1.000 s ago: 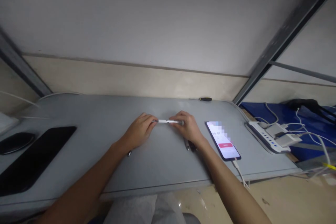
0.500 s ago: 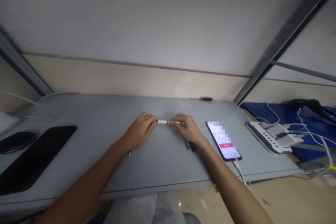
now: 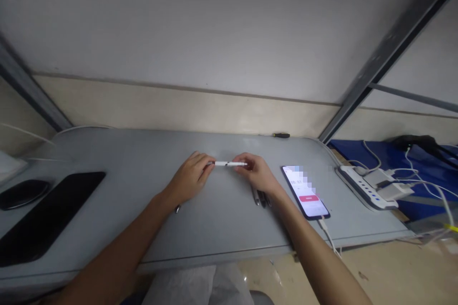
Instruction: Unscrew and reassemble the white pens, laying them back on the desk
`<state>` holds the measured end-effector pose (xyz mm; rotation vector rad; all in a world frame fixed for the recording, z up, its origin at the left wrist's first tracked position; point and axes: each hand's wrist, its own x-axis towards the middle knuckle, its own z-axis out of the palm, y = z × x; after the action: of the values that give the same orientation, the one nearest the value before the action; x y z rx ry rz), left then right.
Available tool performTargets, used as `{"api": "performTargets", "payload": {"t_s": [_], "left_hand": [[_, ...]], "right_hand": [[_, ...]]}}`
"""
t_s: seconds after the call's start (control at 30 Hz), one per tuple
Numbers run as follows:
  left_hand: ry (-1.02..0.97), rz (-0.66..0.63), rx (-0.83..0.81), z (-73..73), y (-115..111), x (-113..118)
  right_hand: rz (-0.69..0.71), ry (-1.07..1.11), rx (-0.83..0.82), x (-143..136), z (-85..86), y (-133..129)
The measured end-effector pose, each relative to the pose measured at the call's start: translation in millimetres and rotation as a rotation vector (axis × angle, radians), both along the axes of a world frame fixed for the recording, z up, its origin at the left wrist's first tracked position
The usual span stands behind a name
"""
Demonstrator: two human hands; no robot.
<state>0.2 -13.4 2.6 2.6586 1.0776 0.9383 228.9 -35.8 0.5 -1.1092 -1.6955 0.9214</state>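
Observation:
A slim white pen [image 3: 222, 164] with a silvery right part is held level above the grey table [image 3: 211, 228]. The fingers of my left hand [image 3: 191, 176] are closed round its left end. My right hand [image 3: 255, 174] pinches the right part between thumb and fingers. Several pens [image 3: 263, 198] lie partly hidden below my right hand and wrist. The metallic tip of another object [image 3: 177, 208] shows beside my left wrist; the rest of it is hidden.
A lit phone [image 3: 306, 193] with a cable lies right of my right hand. Further right is a power strip [image 3: 368, 188] with white chargers. A screwdriver [image 3: 281, 135] rests at the back edge. At left are a long black object [image 3: 53, 214] and a black oval one [image 3: 24, 194].
The fingers of my right hand have loosened and shifted slightly on the pen, so more of its silvery part shows. My left hand has stayed nearly still.

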Motion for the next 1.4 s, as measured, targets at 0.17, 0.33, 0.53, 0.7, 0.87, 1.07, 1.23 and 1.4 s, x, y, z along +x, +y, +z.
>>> {"api": "performTargets", "payload": {"t_s": [0.17,0.33,0.53,0.7,0.87,1.07,1.23,1.4], "left_hand": [[-0.008,-0.017,0.008,1.0,0.0,-1.3],[-0.018,-0.017,0.017,-0.1,0.5,-0.7],[-0.012,-0.006,0.001,0.2,-0.2,-0.7],[-0.011,0.009,-0.015,0.4,0.3,0.3],[-0.014,0.006,-0.026,0.0,-0.1,0.2],[-0.017,0.002,-0.050,1.3,-1.6,0.2],[-0.014,0.016,-0.073,0.9,-1.2,1.2],[-0.013,0.000,-0.078,0.1,-0.7,0.8]], "right_hand": [[-0.057,0.000,-0.077,-1.6,3.6,-3.0],[-0.044,0.046,-0.038,-0.7,3.4,-2.6],[-0.088,0.082,-0.030,0.3,-0.1,-0.7],[-0.076,-0.047,-0.058,-0.8,-2.1,-0.4],[-0.098,-0.016,0.000,-4.6,-1.2,-2.3],[-0.131,-0.080,0.001,-3.5,-2.5,-0.4],[-0.124,-0.090,0.048,-3.5,-2.7,-1.6],[-0.137,-0.087,0.023,-4.7,-1.5,-3.1]]}}
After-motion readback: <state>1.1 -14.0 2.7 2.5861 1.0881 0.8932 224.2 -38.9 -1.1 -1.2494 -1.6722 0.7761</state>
